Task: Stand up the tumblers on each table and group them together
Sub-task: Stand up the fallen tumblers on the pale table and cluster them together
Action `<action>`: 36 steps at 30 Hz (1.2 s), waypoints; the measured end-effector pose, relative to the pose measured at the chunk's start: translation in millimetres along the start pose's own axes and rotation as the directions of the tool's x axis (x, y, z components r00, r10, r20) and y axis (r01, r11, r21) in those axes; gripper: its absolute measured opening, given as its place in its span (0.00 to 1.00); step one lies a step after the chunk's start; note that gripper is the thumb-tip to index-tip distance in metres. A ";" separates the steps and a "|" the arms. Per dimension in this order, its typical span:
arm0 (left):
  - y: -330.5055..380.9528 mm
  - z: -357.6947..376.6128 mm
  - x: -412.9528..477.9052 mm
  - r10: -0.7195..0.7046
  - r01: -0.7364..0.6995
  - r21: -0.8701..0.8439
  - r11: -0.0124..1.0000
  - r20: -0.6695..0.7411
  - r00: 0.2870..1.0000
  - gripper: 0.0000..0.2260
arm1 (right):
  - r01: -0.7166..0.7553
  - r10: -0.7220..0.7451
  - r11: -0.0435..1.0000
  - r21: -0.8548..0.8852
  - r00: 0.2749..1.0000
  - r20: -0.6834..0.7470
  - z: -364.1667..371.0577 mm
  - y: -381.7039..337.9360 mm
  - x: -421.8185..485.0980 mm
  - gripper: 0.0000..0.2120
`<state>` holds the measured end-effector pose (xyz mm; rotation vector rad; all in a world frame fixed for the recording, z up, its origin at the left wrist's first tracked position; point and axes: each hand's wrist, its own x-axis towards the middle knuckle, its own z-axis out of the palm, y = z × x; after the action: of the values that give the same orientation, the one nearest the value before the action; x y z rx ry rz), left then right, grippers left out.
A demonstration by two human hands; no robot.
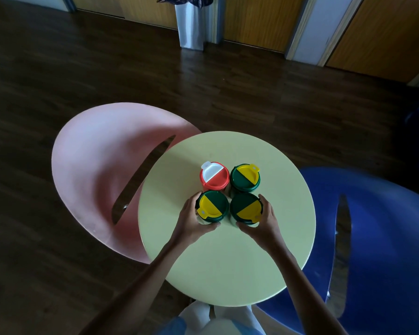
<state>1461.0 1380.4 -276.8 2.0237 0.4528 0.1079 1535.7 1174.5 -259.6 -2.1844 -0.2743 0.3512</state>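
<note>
Several tumblers stand upright in a tight square cluster on the round pale-yellow table [228, 257]. At the back left is a red tumbler with a white lid flap [214, 176]. Beside it at the back right stands a green tumbler with a yellow flap [244, 177]. My left hand [191, 222] wraps the front-left green tumbler [212, 206]. My right hand [264, 221] wraps the front-right green tumbler [245, 208]. Both hands grip the tumbler bodies below the lids, so the bodies are mostly hidden.
A pink round chair [99, 170] stands left of the table and a blue one [377, 238] to its right. Dark wood floor surrounds them. A metal bin [190, 25] stands by the wooden wall panels at the back.
</note>
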 end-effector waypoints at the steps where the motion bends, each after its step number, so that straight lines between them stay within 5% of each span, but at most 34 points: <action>1: 0.7 0.8 0.0 -0.004 0.003 -0.003 1.000 -0.007 1.000 0.40 | 0.001 -0.001 1.000 -0.005 1.000 0.008 -0.9 -0.1 0.4 0.46; 32: 6.3 -0.3 -8.2 0.020 -0.020 0.032 0.999 -0.017 1.000 0.45 | -0.045 0.048 0.998 -0.042 0.997 0.058 -11.0 -9.7 -1.4 0.46; 36: 21.8 -10.9 -11.8 0.174 -0.161 0.136 0.978 -0.097 0.980 0.31 | 0.008 -0.015 0.992 -0.124 0.999 -0.050 -19.3 -21.2 -3.9 0.36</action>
<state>1453.0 1376.2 -251.2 2.1882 0.3634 0.3002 1537.2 1171.4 -231.0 -2.3090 -0.2867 0.2779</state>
